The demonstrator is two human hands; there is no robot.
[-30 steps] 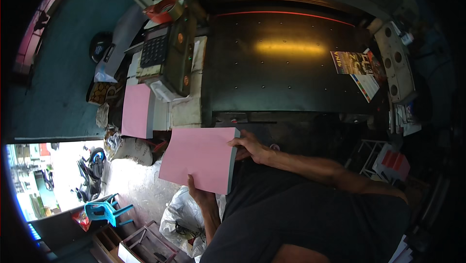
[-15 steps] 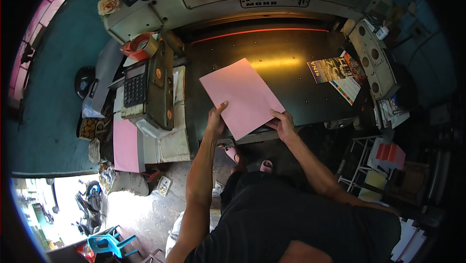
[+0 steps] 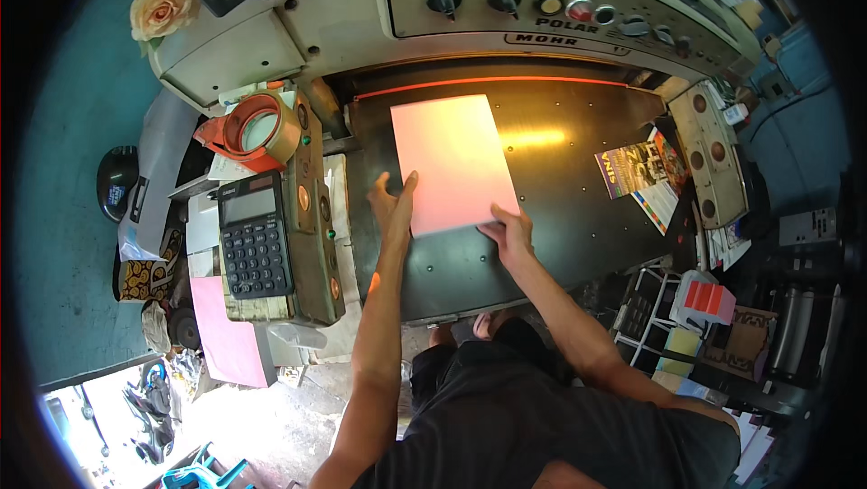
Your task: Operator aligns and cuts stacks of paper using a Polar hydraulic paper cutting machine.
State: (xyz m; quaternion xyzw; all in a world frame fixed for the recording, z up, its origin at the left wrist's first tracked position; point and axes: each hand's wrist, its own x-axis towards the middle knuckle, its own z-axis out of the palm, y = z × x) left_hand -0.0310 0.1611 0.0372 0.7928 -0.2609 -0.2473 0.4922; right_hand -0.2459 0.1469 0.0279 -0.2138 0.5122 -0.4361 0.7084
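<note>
A stack of pink paper (image 3: 454, 162) lies on the dark metal bed (image 3: 560, 195) of a paper cutting machine, its far end lit by warm light. At its left edge is my left hand (image 3: 392, 204), fingers spread away from the paper and the thumb against the side. My right hand (image 3: 511, 234) grips the near right corner, thumb on top and fingers at or below the edge.
Left of the bed, a calculator (image 3: 256, 241) and a tape dispenser (image 3: 260, 130) sit on a metal block. More pink paper (image 3: 230, 331) lies lower left. Printed leaflets (image 3: 632, 173) lie on the bed's right part. Knobs line the control panel (image 3: 551, 24) above.
The pink stack has turned from a diagonal to nearly straight and moved farther onto the bed. My left hand has loosened from its grip, fingers spreading. The view has shifted closer.
</note>
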